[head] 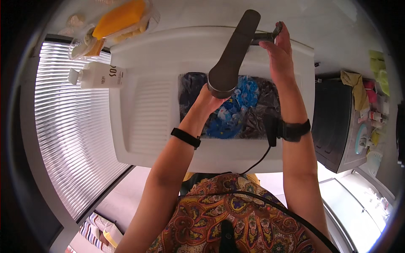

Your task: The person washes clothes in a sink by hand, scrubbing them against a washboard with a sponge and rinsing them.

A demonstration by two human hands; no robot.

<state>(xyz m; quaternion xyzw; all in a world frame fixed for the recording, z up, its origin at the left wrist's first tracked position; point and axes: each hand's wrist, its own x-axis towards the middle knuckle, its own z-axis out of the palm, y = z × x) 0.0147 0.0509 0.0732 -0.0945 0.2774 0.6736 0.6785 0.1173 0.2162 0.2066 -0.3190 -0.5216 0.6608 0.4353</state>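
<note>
My left hand (213, 100) is under the spout end of a dark grey faucet (232, 53), its fingers mostly hidden by the spout. My right hand (281, 57) is raised beside the faucet's side lever (264, 38), with thumb and fingers apart around the lever's end. Below both hands, dark and blue patterned fabric (227, 117) lies wet in the basin of a white laundry sink (145, 155). A ribbed washboard area (152, 110) is moulded into the sink, left of the basin.
A white pump bottle (101, 75) lies along the sink's left edge. Clear plastic containers (152, 15) with an orange item (120, 19) are at the upper left. A dark appliance (332, 117) stands on the right. A black cable (262, 161) hangs from the right wrist's device.
</note>
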